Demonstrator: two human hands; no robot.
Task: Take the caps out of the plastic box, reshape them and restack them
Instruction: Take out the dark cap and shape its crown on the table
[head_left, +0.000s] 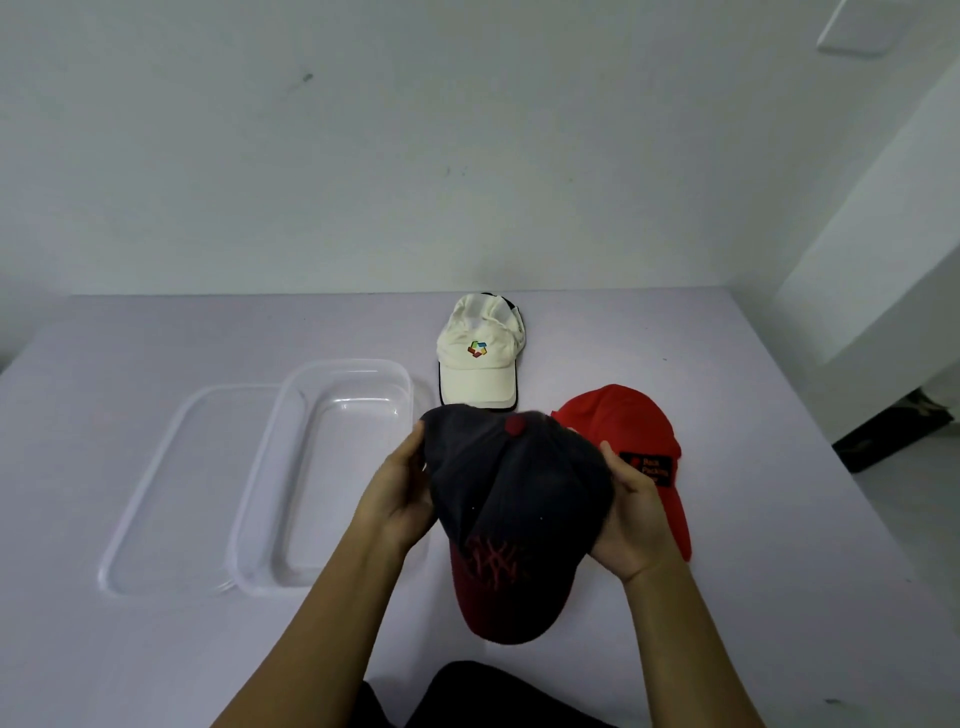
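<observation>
Head view: your left hand (400, 493) and right hand (636, 519) clasp the dark cap (514, 514) above the table (156, 649), fingers curled on its crown; brim at 6 o'clock, box (260, 467) at 9.

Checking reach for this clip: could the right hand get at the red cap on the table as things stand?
Probably yes. The red cap lies just beyond the right hand with nothing between them, but that hand and the left hand are both holding the dark cap, so it must let go first.

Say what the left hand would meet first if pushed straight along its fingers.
The left hand, gripping the dark navy cap, points up-right; beyond that cap, probably the cream cap's brim, though depth is unclear.
</observation>
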